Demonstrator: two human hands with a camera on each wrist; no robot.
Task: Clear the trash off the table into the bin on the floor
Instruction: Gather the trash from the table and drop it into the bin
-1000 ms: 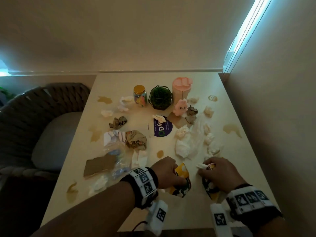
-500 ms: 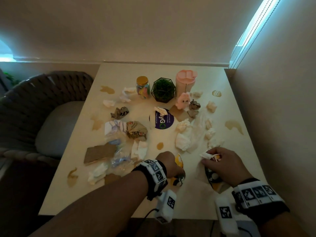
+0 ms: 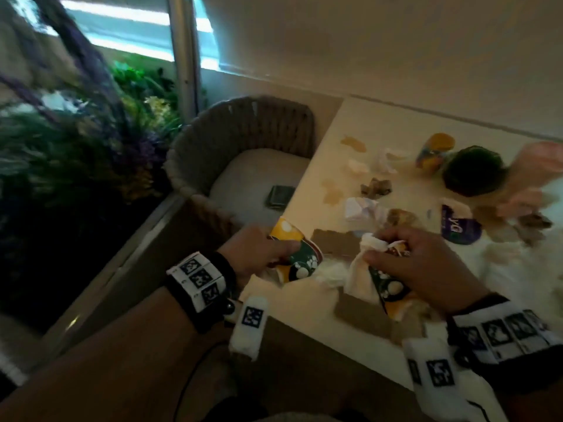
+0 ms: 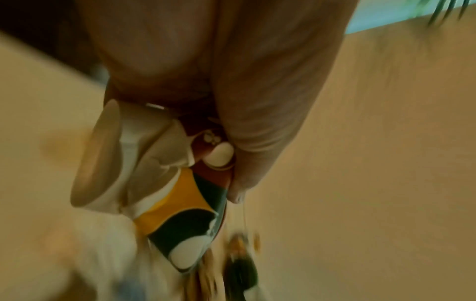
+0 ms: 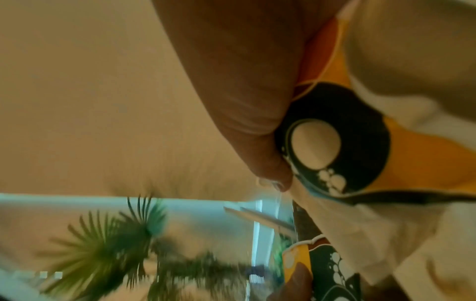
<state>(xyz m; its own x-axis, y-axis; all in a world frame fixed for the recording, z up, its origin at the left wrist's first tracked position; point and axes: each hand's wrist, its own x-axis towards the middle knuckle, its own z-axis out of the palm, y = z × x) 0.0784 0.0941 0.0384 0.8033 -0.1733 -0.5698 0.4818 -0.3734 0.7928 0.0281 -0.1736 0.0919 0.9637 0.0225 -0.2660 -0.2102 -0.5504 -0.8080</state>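
The person is carrying a load of trash away from the table (image 3: 329,312), and each hand is gripping its own share. The left hand (image 3: 259,254) is curling its fingers around a crushed paper cup (image 3: 300,257) printed in yellow, dark green and white, thumb pressing along the cup's side. The right hand (image 3: 426,269) is clamping a second crushed cup (image 3: 387,287) together with a white tissue (image 3: 362,269), which is hanging loose below the knuckles. Both loads are sitting over the near left part of the table, just above the surface.

The bin is not appearing in any view, so it probably lies off to the left on the floor. To do this carry well, the person should be keeping both grips firm, tucking the dangling tissue into the fist so it is not slipping free, and holding the cups mouth-up in case liquid remains.

The pale table is carrying brown spill marks and plenty of trash still: crumpled papers, a flat piece of cardboard (image 3: 335,242), a purple round lid (image 3: 460,228). At the far right are standing a yellow-capped jar (image 3: 434,155) and a dark green plant (image 3: 473,170), blurred. A woven chair (image 3: 243,132) is sitting left of the table with a small dark object on its cushion, and foliage is filling the far left by a window.
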